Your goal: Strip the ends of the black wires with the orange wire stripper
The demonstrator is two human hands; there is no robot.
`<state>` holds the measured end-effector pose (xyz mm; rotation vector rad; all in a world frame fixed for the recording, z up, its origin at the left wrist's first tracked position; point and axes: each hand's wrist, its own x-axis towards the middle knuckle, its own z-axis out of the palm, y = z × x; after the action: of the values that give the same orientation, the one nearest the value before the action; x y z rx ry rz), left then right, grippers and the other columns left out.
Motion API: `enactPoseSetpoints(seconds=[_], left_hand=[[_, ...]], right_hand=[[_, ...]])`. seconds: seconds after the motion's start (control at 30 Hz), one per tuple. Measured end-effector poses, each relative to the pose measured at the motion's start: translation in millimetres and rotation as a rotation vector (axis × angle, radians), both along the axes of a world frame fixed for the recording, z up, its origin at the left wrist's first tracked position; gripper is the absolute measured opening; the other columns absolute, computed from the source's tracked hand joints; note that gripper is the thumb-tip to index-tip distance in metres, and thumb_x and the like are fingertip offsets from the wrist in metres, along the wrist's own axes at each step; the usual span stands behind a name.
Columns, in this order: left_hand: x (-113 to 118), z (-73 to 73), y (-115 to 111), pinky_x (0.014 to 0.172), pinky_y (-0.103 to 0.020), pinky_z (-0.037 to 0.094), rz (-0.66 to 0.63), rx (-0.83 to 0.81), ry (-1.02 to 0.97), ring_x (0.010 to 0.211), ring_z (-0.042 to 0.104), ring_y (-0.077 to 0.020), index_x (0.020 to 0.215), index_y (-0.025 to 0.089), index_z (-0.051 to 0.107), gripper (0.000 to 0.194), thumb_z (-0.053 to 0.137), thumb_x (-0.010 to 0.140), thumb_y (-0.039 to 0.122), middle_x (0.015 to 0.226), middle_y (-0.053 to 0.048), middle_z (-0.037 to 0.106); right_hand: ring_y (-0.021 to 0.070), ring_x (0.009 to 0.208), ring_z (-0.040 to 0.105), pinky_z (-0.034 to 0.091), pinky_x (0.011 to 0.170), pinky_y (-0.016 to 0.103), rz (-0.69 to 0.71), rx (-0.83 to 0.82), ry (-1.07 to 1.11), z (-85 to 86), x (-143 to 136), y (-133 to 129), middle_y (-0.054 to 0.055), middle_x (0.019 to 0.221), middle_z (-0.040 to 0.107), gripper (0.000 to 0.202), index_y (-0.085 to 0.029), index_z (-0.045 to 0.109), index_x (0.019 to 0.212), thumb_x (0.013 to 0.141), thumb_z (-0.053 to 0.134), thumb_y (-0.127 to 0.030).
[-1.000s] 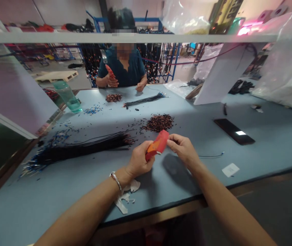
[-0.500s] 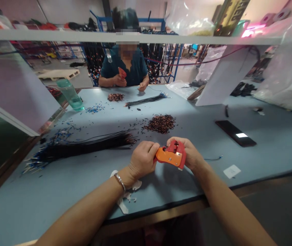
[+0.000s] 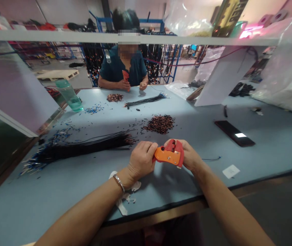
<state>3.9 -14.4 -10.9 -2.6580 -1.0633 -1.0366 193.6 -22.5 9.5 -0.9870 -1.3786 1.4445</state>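
Observation:
My left hand (image 3: 142, 158) is closed around the handles of a red and orange wire stripper (image 3: 168, 155), held above the bench. At the tool's head, my right hand (image 3: 189, 155) is closed, its fingertips partly hidden behind the red body. A thin black wire (image 3: 211, 159) with a blue end comes out from behind my right wrist; the part at the fingers is hidden. Beyond the tool lies a pile of short black and copper-coloured offcuts (image 3: 160, 123). A thick bundle of black wires (image 3: 84, 147) with blue ends lies to the left.
A phone (image 3: 234, 133) and a white paper slip (image 3: 231, 171) lie right. White scraps (image 3: 121, 205) are under my left wrist. A green bottle (image 3: 70, 95) stands far left. Opposite, a person (image 3: 122, 68) holds a red tool near a smaller wire bundle (image 3: 146, 100). A shelf (image 3: 84, 37) crosses above.
The wire stripper has turned slightly in my hands, which stay almost in place. The person opposite has lowered the red tool a little. The view has shifted slightly.

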Motion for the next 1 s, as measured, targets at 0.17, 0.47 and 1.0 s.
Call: enactPoseSetpoints(seconds=[0.17, 0.47, 1.0], left_hand=[[0.0, -0.2, 0.2, 0.073, -0.038, 0.043, -0.017, -0.023, -0.031, 0.08, 0.053, -0.0244, 0.102, 0.016, 0.055, 0.025, 0.047, 0.078, 0.019, 0.089, -0.012, 0.06], [0.2, -4.0, 2.0, 0.074, -0.037, 0.043, -0.005, -0.073, -0.041, 0.079, 0.052, -0.023, 0.101, 0.017, 0.055, 0.025, 0.048, 0.078, 0.021, 0.087, -0.01, 0.059], [0.2, -4.4, 1.5, 0.067, -0.034, 0.04, 0.033, -0.138, 0.021, 0.072, 0.051, -0.0221, 0.091, 0.017, 0.056, 0.017, 0.048, 0.076, 0.02, 0.079, -0.009, 0.058]], right_hand=[[0.0092, 0.052, 0.05, 0.043, 0.051, 0.021, 0.017, 0.029, -0.02, -2.1, 0.0, -0.6, -0.002, 0.059, 0.058, 0.01, -0.017, 0.063, 0.068, 0.072, 0.064, -0.026], [0.0097, 0.048, 0.049, 0.043, 0.05, 0.022, -0.001, 0.048, -0.026, -6.1, -3.4, -0.7, -0.003, 0.052, 0.057, 0.015, -0.018, 0.061, 0.064, 0.074, 0.065, -0.029], [0.0083, 0.052, 0.047, 0.04, 0.052, 0.021, -0.046, 0.01, 0.04, -6.3, -7.3, -0.1, -0.003, 0.056, 0.056, 0.018, -0.016, 0.062, 0.063, 0.066, 0.073, -0.03]])
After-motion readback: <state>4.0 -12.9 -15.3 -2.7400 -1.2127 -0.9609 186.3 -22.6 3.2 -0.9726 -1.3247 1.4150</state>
